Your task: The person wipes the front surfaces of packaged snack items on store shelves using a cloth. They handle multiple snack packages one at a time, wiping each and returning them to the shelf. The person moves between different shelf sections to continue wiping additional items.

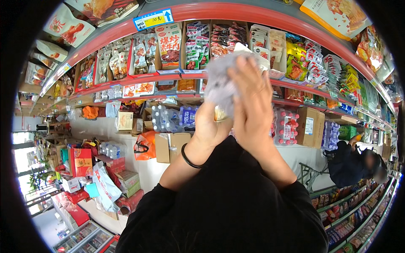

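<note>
In front of the shelf I hold a package (220, 114), mostly hidden behind a crumpled grey cloth (220, 79). Only a pale lower corner and a whitish upper edge of it show. My left hand (208, 123), with a black band at the wrist, grips the package from below and the left. Across the cloth lies my right hand (253, 98), fingers together, pressing it to the package. Cloth and fingers are motion-blurred. Just behind them, open display boxes (169, 47) of wrapped snacks line the shelf.
A red shelf edge (218, 14) bearing a price tag (154, 19) curves overhead. Below stand shrink-wrapped bottles (284, 126) and cardboard boxes (310, 126). An orange bag (145, 145) sits on the floor. At the right, another person (348, 164) in dark clothes is near a shelf.
</note>
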A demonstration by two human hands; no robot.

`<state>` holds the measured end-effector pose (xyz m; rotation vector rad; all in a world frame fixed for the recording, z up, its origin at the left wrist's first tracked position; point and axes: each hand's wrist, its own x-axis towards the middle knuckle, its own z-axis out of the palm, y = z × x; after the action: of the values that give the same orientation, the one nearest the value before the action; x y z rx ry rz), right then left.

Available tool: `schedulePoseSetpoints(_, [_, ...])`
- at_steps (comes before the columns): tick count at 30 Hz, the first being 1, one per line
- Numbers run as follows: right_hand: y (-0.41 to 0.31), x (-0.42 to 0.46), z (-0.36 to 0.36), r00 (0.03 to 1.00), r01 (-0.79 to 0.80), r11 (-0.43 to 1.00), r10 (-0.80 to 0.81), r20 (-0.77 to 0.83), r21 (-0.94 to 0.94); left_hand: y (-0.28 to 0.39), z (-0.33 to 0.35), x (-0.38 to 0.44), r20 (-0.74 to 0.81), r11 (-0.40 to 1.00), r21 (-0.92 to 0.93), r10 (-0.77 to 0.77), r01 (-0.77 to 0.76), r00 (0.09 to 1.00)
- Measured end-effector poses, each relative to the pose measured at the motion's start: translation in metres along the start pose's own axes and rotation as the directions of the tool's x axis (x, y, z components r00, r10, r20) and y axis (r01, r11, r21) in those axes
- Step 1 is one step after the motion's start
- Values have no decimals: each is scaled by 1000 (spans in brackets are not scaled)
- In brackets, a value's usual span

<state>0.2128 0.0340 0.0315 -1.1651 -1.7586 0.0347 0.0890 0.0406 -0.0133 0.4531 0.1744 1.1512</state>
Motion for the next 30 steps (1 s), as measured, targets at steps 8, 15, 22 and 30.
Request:
schedulePoseSetpoints(8, [16,24,-13,863,-448,807,502,-49,384,0,19,7,45,997,79,20,-23,999])
schedulePoseSetpoints(15, [28,18,-7,732,-479,531,681,-15,699,11,2,6,36,957,-287,-30,39,999])
schedulePoseSetpoints(22, [29,36,-28,582,-340,146,809,86,929,24,-8,4,85,994,-111,17,-7,996])
schedulePoseSetpoints(30, [8,29,-12,949,-271,958,249,193,99,50,-22,-11,51,846,505,-228,172,972])
